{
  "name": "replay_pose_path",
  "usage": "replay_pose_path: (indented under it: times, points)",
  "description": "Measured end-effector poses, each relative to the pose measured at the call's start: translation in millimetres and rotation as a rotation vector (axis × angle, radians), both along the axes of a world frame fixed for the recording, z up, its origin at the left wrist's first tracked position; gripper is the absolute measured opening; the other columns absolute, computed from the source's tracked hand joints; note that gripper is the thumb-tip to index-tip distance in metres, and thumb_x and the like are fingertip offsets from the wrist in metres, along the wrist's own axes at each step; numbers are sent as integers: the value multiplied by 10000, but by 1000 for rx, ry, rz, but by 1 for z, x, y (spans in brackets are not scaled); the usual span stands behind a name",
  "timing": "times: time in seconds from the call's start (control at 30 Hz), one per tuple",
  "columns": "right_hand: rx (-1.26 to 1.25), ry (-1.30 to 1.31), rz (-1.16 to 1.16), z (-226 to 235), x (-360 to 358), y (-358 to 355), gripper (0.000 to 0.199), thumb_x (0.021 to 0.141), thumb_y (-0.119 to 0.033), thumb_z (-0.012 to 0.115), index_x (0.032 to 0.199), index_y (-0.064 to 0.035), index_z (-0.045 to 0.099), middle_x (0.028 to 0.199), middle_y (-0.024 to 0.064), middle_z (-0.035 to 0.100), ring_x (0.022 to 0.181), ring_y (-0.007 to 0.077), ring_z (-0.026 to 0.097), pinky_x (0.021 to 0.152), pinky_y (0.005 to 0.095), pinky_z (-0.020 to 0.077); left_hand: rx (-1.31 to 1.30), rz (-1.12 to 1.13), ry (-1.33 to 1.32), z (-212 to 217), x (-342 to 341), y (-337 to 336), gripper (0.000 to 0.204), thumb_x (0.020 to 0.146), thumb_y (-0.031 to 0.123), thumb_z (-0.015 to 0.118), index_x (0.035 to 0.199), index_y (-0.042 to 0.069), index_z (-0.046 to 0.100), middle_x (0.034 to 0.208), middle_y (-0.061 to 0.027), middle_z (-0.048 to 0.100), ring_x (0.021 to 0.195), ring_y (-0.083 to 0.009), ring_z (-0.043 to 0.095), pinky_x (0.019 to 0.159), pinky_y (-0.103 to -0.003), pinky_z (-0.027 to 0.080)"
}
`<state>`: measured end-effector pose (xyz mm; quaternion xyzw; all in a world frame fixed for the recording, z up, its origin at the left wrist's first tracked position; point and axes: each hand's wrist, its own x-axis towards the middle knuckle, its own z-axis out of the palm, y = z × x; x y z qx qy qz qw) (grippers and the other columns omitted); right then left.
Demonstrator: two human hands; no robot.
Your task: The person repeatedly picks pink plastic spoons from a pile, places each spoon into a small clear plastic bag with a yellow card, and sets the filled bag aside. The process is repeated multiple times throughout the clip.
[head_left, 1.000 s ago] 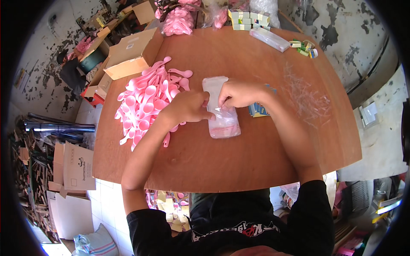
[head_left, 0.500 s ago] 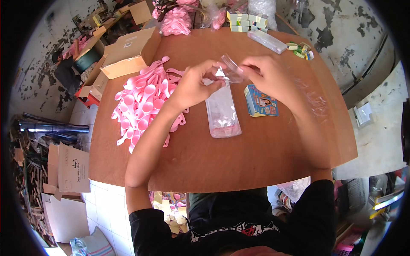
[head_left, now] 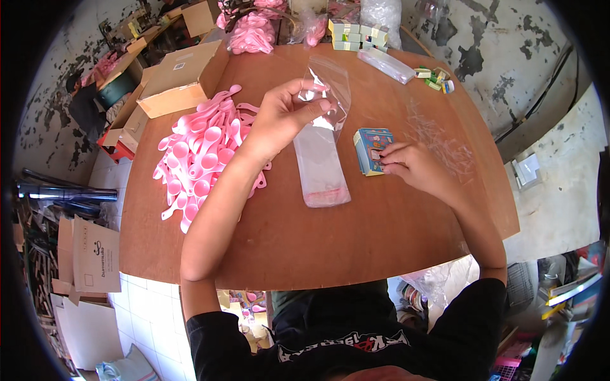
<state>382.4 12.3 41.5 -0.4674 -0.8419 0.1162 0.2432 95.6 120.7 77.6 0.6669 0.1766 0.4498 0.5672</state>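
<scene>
My left hand (head_left: 284, 117) pinches a thin clear plastic bag (head_left: 335, 82), raised above the table. Just under it lies a flat stack of the same clear plastic bags (head_left: 323, 174), reddish along the near end. To the right, my right hand (head_left: 413, 166) has its thumb and fingers closed at the edge of the top card on a stack of blue printed cards (head_left: 367, 147). Left of my left forearm is a heap of pink plastic spoons (head_left: 206, 155), some partly hidden behind the arm.
Thin clear plastic strips (head_left: 438, 143) lie beyond my right hand. At the far side are a cardboard box (head_left: 184, 76), bagged pink items (head_left: 251, 35), small stacked boxes (head_left: 346, 35), a clear plastic packet (head_left: 386, 65) and green-yellow rolls (head_left: 435, 79). Another person (head_left: 86, 105) sits at far left.
My right hand has let go of the plastic bag and moved down to the cards. My left hand keeps the bag, which now stands up opened out. The view has shifted slightly.
</scene>
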Motion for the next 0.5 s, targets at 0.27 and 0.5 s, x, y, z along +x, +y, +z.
replay_pose_path:
  times: [0.27,0.5]
  points:
    - [221,132,-412,104,3,12,162,935,-158,648,1029,-44,715,778,92,684,696,87,628,620,283,495,-73,68,125,12,-8,-5,183,935,175,687,1026,21,729,909,25,700,813,-30,582,710,-208,439]
    - [154,739,-121,117,-53,45,218,959,-188,653,1025,14,699,853,21,692,739,71,632,650,216,512,68,41,158,7,-11,-8,187,954,121,641,1017,-36,720,854,-46,709,773,-86,640,723,-243,498]
